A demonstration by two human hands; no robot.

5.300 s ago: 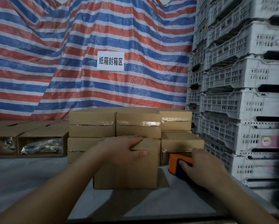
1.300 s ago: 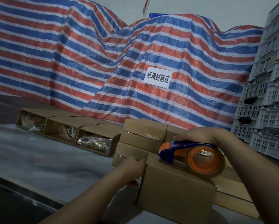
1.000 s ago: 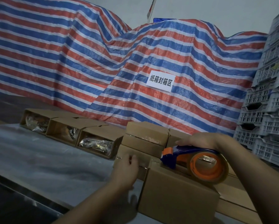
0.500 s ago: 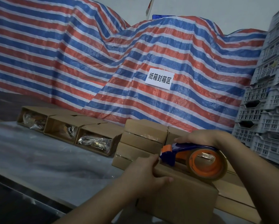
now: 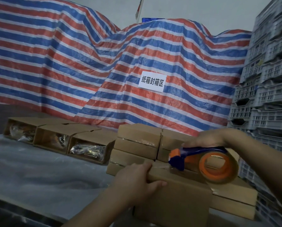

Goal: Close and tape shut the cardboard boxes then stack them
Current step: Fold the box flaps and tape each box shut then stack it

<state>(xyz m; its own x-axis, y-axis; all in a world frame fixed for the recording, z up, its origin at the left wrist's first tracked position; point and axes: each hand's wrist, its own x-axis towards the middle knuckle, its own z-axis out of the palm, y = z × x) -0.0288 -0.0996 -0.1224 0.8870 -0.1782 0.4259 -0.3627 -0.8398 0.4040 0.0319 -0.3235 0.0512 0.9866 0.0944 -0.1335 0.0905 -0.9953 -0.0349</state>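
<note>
A closed cardboard box stands on the table in front of me. My left hand grips its near left top corner, thumb along the front face. My right hand holds a blue and orange tape dispenser by its handle, with the dispenser's nose down on the box top. A strip of clear tape runs along the top seam between my left hand and the nose. Taped boxes are stacked two high just behind.
Three open boxes with bagged contents lie in a row at the back left on the grey table. A striped tarp with a paper sign hangs behind. White plastic crates are piled high on the right.
My left hand moved from the box's left side up onto its top corner and took hold. The dispenser has slid rightward along the top, leaving tape behind it.
</note>
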